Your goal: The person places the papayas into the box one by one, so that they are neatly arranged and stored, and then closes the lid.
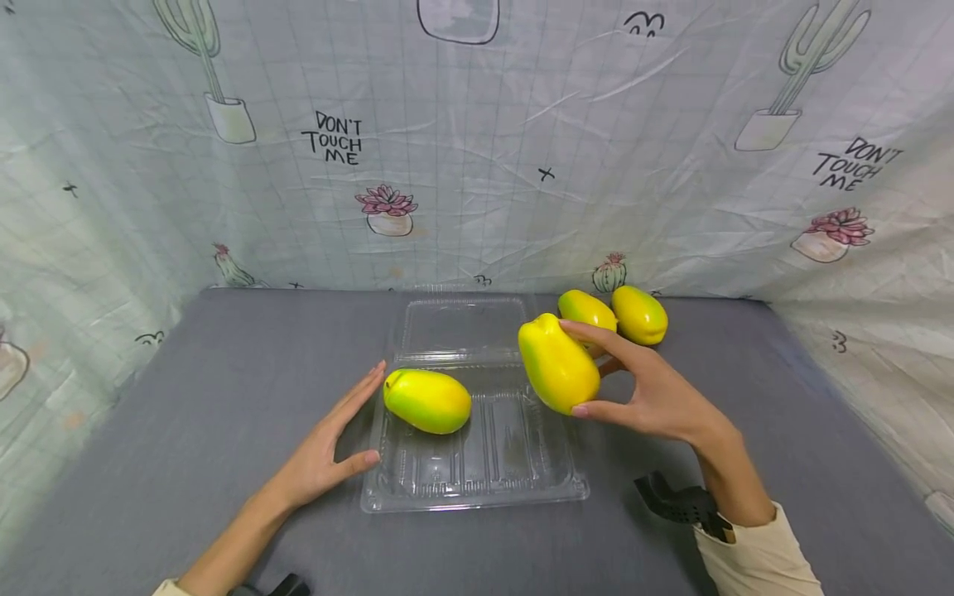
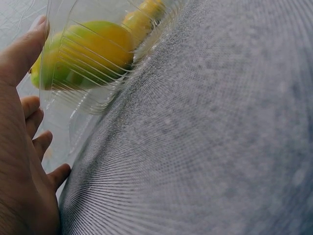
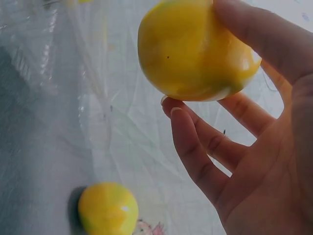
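Grey table (image 1: 261, 372), yellow fruit (image 1: 557, 364) aloft

Right hand (image 1: 663, 401) pinches it between thumb and fingers, over the clear box (image 1: 488, 451)! Left hand (image 1: 316, 457) holds nothing, fingers straight, thumb wide, at the box's side; contact's hard to tell. Between the hands, another fruit (image 1: 428, 401) lies in the box; two more fruits (image 1: 641, 316) rest beyond the right hand.

The bench (image 1: 261, 372) has a flat, grey, woven-textured top; one clear plastic clamshell container (image 1: 492, 447) lies opened out directly on it, base on the near side, lid (image 1: 465, 327) on the far side; a first yellow-green fruit (image 1: 585, 307) and a second yellow-green fruit (image 1: 639, 316) lie side by side near the far edge, right of the lid
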{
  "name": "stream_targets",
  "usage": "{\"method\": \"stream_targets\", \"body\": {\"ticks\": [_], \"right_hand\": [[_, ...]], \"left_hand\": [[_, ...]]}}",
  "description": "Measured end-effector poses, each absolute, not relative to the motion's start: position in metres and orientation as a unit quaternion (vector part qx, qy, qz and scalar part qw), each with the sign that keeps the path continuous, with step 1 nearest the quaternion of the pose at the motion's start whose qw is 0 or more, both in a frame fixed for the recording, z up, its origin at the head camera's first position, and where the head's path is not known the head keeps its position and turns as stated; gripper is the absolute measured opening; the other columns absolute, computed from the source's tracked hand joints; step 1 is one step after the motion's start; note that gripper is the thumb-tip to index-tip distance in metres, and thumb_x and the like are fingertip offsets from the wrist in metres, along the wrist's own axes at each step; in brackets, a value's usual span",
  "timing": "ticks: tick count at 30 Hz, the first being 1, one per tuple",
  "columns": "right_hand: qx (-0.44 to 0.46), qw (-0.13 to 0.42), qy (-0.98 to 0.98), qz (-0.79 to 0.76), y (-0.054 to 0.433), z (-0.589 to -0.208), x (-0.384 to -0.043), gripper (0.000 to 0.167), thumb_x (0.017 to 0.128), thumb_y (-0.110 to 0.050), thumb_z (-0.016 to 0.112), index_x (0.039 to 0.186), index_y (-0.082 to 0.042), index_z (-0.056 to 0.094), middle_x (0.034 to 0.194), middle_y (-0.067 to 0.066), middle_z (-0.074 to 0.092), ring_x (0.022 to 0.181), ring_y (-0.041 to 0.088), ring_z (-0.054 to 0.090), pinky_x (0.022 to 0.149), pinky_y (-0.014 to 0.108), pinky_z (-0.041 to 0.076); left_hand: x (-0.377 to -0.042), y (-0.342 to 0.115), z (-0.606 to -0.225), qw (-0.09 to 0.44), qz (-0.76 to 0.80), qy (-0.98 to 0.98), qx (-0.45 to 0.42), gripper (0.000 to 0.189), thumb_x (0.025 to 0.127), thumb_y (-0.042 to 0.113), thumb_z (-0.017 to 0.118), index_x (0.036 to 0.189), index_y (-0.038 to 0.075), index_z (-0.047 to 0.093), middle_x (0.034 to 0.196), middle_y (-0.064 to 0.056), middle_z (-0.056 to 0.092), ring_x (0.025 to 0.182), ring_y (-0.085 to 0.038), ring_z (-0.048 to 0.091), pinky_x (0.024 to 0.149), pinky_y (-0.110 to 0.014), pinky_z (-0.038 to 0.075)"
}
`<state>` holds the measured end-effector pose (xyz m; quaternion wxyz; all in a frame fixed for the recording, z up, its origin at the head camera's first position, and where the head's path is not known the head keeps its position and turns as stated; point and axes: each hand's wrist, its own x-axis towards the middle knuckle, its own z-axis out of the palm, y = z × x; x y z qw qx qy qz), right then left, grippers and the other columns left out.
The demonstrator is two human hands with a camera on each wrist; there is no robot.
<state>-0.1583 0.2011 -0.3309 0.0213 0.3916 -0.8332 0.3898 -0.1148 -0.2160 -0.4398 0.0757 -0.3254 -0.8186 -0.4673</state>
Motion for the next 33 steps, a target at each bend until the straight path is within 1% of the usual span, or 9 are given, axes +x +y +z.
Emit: {"method": "stream_targets", "body": {"ticks": [3, 7, 13, 18, 24, 28, 32, 33], "right_hand": [[0.397, 0.026, -0.834, 0.383, 0.195, -0.330, -0.160, 0.091, 0.073, -0.016, 0.084, 0.149, -0.019, 0.035, 0.145, -0.001, 0.041, 0.102, 0.013, 0.056, 0.083, 0.030, 0.050], [0.405, 0.030, -0.833, 0.375, 0.189, -0.329, -0.163, 0.089, 0.075, -0.018, 0.083, 0.149, -0.021, 0.034, 0.146, -0.004, 0.041, 0.106, 0.011, 0.053, 0.087, 0.033, 0.048], [0.429, 0.031, -0.826, 0.365, 0.183, -0.335, -0.166, 0.087, 0.076, -0.019, 0.083, 0.148, -0.017, 0.036, 0.148, -0.003, 0.039, 0.115, 0.011, 0.047, 0.088, 0.034, 0.045], [0.438, 0.025, -0.821, 0.365, 0.178, -0.341, -0.170, 0.086, 0.076, -0.020, 0.082, 0.148, -0.016, 0.036, 0.149, -0.003, 0.038, 0.122, 0.013, 0.045, 0.089, 0.037, 0.045], [0.439, 0.016, -0.824, 0.357, 0.175, -0.351, -0.174, 0.084, 0.076, -0.024, 0.082, 0.147, -0.017, 0.037, 0.147, -0.003, 0.040, 0.124, 0.013, 0.044, 0.089, 0.039, 0.046], [0.439, 0.009, -0.825, 0.355, 0.172, -0.357, -0.177, 0.085, 0.075, -0.025, 0.083, 0.147, -0.019, 0.038, 0.146, -0.005, 0.041, 0.123, 0.014, 0.043, 0.091, 0.040, 0.045], [0.440, -0.005, -0.825, 0.354, 0.166, -0.362, -0.179, 0.085, 0.075, -0.026, 0.083, 0.147, -0.022, 0.038, 0.146, -0.008, 0.041, 0.120, 0.014, 0.042, 0.091, 0.043, 0.044], [0.439, -0.009, -0.826, 0.354, 0.165, -0.364, -0.179, 0.085, 0.075, -0.026, 0.083, 0.147, -0.023, 0.038, 0.146, -0.008, 0.041, 0.119, 0.014, 0.041, 0.091, 0.044, 0.044]], "left_hand": [[-0.114, -0.216, -0.439, 0.079, -0.468, -0.816, -0.330, 0.084, 0.084, 0.026, 0.070, 0.151, 0.004, 0.024, 0.157, -0.014, 0.018, 0.143, -0.034, 0.015, 0.112, -0.022, 0.010], [-0.113, -0.215, -0.439, 0.072, -0.470, -0.818, -0.323, 0.085, 0.084, 0.028, 0.070, 0.151, 0.005, 0.024, 0.158, -0.011, 0.018, 0.144, -0.031, 0.015, 0.112, -0.024, 0.010], [-0.115, -0.215, -0.439, 0.059, -0.465, -0.825, -0.316, 0.088, 0.081, 0.022, 0.071, 0.152, 0.008, 0.022, 0.159, -0.008, 0.016, 0.144, -0.029, 0.014, 0.113, -0.029, 0.011], [-0.115, -0.217, -0.440, 0.061, -0.468, -0.825, -0.312, 0.087, 0.081, 0.024, 0.071, 0.152, 0.008, 0.023, 0.159, -0.008, 0.016, 0.144, -0.029, 0.014, 0.113, -0.027, 0.010], [-0.117, -0.217, -0.440, 0.070, -0.468, -0.819, -0.325, 0.085, 0.083, 0.025, 0.070, 0.152, 0.006, 0.024, 0.158, -0.011, 0.018, 0.144, -0.032, 0.015, 0.112, -0.024, 0.010], [-0.118, -0.216, -0.441, 0.074, -0.475, -0.811, -0.333, 0.084, 0.084, 0.024, 0.069, 0.151, 0.004, 0.024, 0.157, -0.013, 0.018, 0.143, -0.035, 0.014, 0.113, -0.024, 0.010], [-0.116, -0.216, -0.440, 0.070, -0.478, -0.811, -0.329, 0.085, 0.082, 0.024, 0.071, 0.151, 0.004, 0.024, 0.158, -0.012, 0.017, 0.143, -0.036, 0.013, 0.113, -0.024, 0.009], [-0.114, -0.215, -0.436, 0.069, -0.479, -0.812, -0.327, 0.085, 0.082, 0.022, 0.071, 0.151, 0.002, 0.025, 0.157, -0.013, 0.017, 0.143, -0.036, 0.013, 0.113, -0.024, 0.010]]}}
